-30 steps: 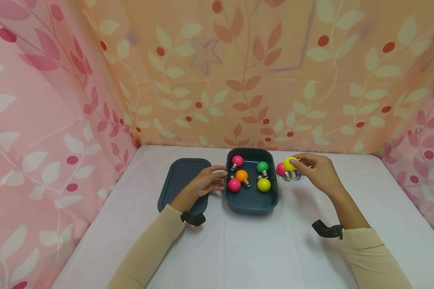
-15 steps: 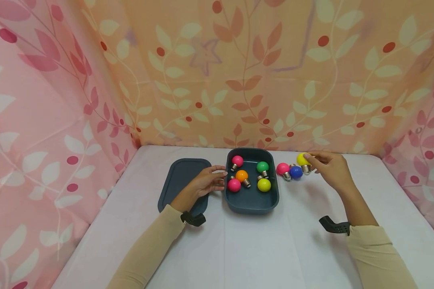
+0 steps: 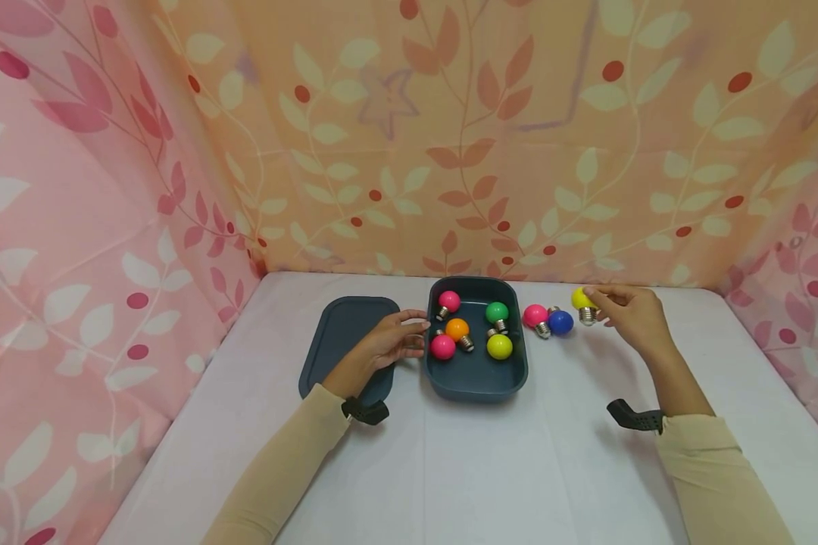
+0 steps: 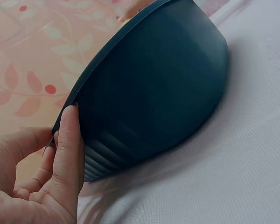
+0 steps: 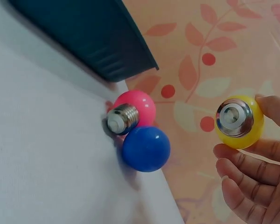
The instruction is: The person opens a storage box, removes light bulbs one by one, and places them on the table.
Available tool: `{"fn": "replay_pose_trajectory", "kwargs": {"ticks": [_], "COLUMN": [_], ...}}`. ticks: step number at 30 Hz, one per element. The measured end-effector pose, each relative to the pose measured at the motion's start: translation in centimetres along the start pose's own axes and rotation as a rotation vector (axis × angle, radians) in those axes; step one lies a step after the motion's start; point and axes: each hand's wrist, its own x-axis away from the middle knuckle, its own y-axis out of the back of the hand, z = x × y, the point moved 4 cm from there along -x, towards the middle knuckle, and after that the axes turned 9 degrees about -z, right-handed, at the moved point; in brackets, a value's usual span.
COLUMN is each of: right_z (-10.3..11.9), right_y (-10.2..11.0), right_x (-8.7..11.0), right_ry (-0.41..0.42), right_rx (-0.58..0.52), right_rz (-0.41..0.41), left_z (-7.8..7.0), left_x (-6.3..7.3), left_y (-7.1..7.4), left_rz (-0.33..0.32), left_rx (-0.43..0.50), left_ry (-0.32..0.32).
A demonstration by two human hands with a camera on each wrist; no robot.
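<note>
The white-covered desk (image 3: 477, 469) is backed by floral cloth (image 3: 450, 91). In the head view, the yellow bulb (image 3: 582, 297), likely light, stiff, slick and breakable, best taken by its globe, is pinched aloft by the right hand (image 3: 632, 316), shifted right of the blue bulb (image 3: 561, 323) since a second ago. In the left-wrist view, the box (image 4: 149, 79) appears pinched at its rim by the left hand (image 4: 42, 172). In the right-wrist view, the bulb's metal base (image 5: 234, 117) is left exposed.

Legible markings: none. Across the head view, left wrist view and right wrist view, no text, label, brand, number or sign can be read on any surface in sight.
</note>
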Motion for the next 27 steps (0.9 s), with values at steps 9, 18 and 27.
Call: {"fn": "replay_pose_trajectory", "kwargs": {"ticks": [9,18,27], "right_z": [-2.0,-4.7,-5.6], "right_y": [-0.7,-1.7,-2.6], "right_x": [-0.9,-2.0,-2.3], "right_ry": [-0.061,-0.124,-0.128], "right_rx": [0.045,0.059,0.096], "right_rz": [0.042,0.057,0.08], "left_z": [0.0,0.1,0.1], "left_x": [0.1,-0.1,-0.1], "left_y": [0.0,0.1,0.1], "left_rz": [0.004,0.001,-0.014], "left_rx": [-0.007,-0.005,-0.009], "left_ry": [-0.003,-0.003,0.007]}}
